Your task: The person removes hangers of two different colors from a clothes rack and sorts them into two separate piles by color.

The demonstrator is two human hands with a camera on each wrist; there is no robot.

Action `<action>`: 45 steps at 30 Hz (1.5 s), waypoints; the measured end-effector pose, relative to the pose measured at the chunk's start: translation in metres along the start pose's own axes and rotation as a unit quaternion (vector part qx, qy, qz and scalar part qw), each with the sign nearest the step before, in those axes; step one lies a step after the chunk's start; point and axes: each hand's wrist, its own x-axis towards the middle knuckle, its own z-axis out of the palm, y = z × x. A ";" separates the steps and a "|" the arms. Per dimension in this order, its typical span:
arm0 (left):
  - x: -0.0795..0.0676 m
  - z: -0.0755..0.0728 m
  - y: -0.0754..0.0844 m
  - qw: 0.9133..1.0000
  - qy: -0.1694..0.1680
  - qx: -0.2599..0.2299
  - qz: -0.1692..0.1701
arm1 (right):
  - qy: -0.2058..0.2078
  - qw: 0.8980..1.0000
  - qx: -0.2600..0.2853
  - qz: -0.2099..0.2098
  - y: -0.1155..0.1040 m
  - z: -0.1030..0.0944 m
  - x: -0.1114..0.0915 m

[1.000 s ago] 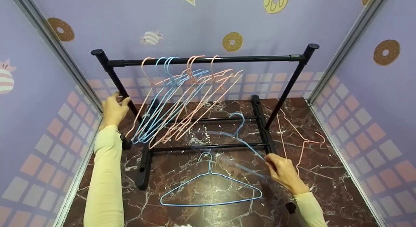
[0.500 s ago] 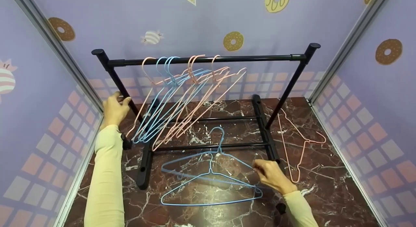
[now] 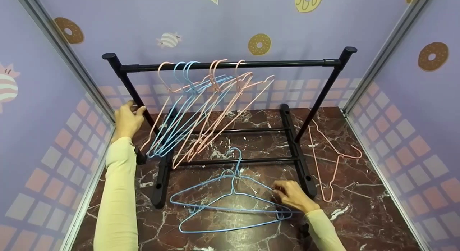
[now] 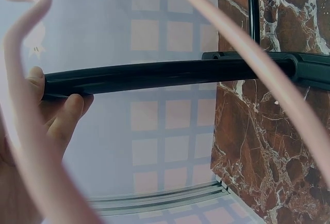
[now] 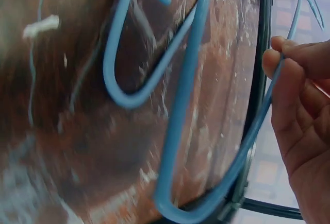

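My left hand (image 3: 127,121) grips the left post (image 4: 154,74) of a black clothes rack, thumb and fingers around it in the left wrist view. With thumb and fingertips, my right hand (image 3: 293,195) pinches the right shoulder of a blue clothes hanger (image 5: 181,100). That hanger is held low above the floor in front of the rack, its hook pointing away. Overlapping it in the head view, a second blue hanger (image 3: 215,231) lies on the floor. Several pink and blue hangers hang on the left half of the rack's top bar (image 3: 284,63).
A pink hanger (image 3: 335,173) is on the marble floor (image 3: 363,215) right of the rack, partly behind its right post (image 3: 320,100). The rack's feet (image 3: 158,190) and lower crossbars (image 3: 266,161) sit near the floor. Patterned walls (image 3: 309,31) enclose three sides.
My right hand has moved left with the blue hanger, bringing it from beside the rack's right foot to over the floor hanger. The left hand has stayed on the post.
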 end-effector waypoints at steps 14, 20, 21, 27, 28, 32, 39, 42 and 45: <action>0.001 0.000 -0.002 1.000 -0.006 -0.018 -0.006 | -0.107 0.989 0.079 0.071 0.014 0.004 0.002; 0.001 0.000 -0.001 1.000 -0.008 -0.017 -0.010 | -0.120 0.988 0.075 0.067 0.017 0.010 -0.001; 0.001 0.000 -0.001 1.000 -0.007 -0.016 -0.010 | -0.120 0.988 0.076 0.067 0.018 0.011 -0.001; 0.001 0.001 -0.002 1.000 0.002 -0.008 -0.004 | -0.091 0.993 0.051 0.053 0.018 0.016 -0.004; 0.001 0.001 -0.002 1.000 0.003 -0.006 -0.003 | -0.088 0.994 0.042 0.048 0.018 0.016 -0.004; 0.001 0.000 -0.003 1.000 0.002 -0.004 -0.006 | -0.090 0.995 0.026 0.042 0.017 0.019 -0.005; -0.002 -0.002 -0.003 1.000 -0.006 -0.009 -0.017 | -0.083 0.994 0.037 0.052 0.015 0.020 -0.004; -0.001 -0.002 -0.002 1.000 -0.008 -0.007 -0.017 | -0.086 0.994 0.042 0.055 0.015 0.019 -0.004; 0.001 0.000 -0.001 1.000 -0.009 -0.007 -0.013 | -0.092 0.993 0.047 0.061 0.014 0.016 -0.003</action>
